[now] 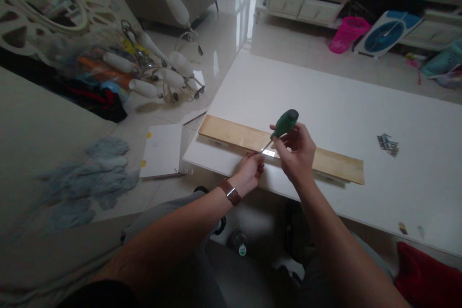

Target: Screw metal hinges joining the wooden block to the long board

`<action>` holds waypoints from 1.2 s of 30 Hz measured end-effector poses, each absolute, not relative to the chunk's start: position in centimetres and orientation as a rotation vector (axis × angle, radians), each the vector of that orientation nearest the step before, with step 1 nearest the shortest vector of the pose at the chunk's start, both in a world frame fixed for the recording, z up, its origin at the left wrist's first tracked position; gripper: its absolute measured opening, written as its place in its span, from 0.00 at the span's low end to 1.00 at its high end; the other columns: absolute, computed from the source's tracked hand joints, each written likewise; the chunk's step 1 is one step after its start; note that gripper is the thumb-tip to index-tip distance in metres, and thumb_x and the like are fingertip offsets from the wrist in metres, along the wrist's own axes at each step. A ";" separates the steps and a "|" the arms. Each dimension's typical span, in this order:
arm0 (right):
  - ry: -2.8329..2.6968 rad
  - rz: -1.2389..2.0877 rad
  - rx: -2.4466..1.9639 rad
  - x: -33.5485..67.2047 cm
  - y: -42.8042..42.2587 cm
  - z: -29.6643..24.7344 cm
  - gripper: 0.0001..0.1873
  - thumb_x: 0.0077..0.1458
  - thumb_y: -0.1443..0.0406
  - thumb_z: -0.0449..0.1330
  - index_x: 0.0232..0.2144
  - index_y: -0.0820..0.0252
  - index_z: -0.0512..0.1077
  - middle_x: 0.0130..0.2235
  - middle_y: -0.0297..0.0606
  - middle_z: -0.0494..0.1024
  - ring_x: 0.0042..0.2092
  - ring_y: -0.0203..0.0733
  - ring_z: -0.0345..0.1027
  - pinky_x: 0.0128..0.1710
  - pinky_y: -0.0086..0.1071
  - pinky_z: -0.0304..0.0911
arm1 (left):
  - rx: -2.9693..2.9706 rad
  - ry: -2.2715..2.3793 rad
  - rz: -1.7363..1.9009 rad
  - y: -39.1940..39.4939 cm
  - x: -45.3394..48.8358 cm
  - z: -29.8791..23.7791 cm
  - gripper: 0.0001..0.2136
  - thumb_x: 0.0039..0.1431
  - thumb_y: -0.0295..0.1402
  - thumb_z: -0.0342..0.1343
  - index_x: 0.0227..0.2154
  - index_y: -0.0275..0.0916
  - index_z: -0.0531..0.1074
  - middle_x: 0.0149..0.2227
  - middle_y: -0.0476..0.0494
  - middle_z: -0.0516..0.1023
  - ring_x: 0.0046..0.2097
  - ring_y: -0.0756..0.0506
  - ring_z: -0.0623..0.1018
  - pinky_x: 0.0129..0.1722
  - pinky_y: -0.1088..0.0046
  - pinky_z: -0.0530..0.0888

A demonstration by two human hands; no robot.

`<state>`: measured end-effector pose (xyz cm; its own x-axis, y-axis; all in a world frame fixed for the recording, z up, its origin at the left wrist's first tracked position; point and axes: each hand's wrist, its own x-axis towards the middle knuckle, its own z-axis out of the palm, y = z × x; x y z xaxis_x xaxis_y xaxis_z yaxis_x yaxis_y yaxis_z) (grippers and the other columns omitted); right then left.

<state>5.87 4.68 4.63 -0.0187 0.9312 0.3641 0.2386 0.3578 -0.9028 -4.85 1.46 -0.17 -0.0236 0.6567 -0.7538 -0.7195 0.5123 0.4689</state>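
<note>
A long wooden board lies on the white panel near its front edge. My right hand is closed around a screwdriver with a green handle and dark end. The screwdriver slants down to the left, its tip by a small metal plate at the board's front edge. My left hand is at the shaft's lower end, fingers pinched together; what they hold, if anything, is too small to make out. A brown watch strap is on the left wrist.
Small metal parts lie in a pile on the panel at right. A white box-like piece and grey cloth are on the floor at left, below a lamp with several white shades. A bottle stands between my legs.
</note>
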 end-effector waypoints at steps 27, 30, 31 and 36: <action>-1.505 0.722 -1.155 5.9 4.8 4.6 0.12 0.57 0.61 0.69 0.44 0.53 0.76 0.40 0.34 0.85 0.29 0.35 0.73 0.25 0.31 0.67 | -0.077 1.148 1.083 1.5 -4.9 0.0 0.09 0.49 0.19 0.64 0.28 0.37 0.71 0.22 0.55 0.68 0.22 0.55 0.66 0.22 0.77 0.56; -1.516 0.734 -1.126 5.8 4.7 4.7 0.13 0.57 0.64 0.67 0.45 0.53 0.74 0.38 0.32 0.83 0.28 0.34 0.74 0.24 0.30 0.67 | -0.094 1.153 1.099 1.5 -4.7 0.2 0.10 0.50 0.18 0.62 0.27 0.37 0.69 0.21 0.56 0.67 0.22 0.55 0.66 0.22 0.78 0.57; -1.506 0.717 -1.130 5.8 4.8 4.7 0.14 0.56 0.64 0.68 0.45 0.53 0.74 0.37 0.31 0.82 0.28 0.34 0.74 0.24 0.30 0.66 | -0.098 1.154 1.099 1.6 -4.7 0.3 0.10 0.50 0.18 0.62 0.27 0.38 0.69 0.21 0.56 0.67 0.21 0.55 0.66 0.22 0.78 0.57; -1.464 0.603 -1.189 5.9 5.2 4.1 0.15 0.51 0.62 0.73 0.40 0.52 0.73 0.33 0.29 0.78 0.27 0.34 0.70 0.23 0.31 0.64 | -0.097 1.170 1.075 1.5 -4.8 0.5 0.08 0.54 0.18 0.62 0.28 0.37 0.71 0.21 0.55 0.68 0.21 0.56 0.66 0.21 0.79 0.57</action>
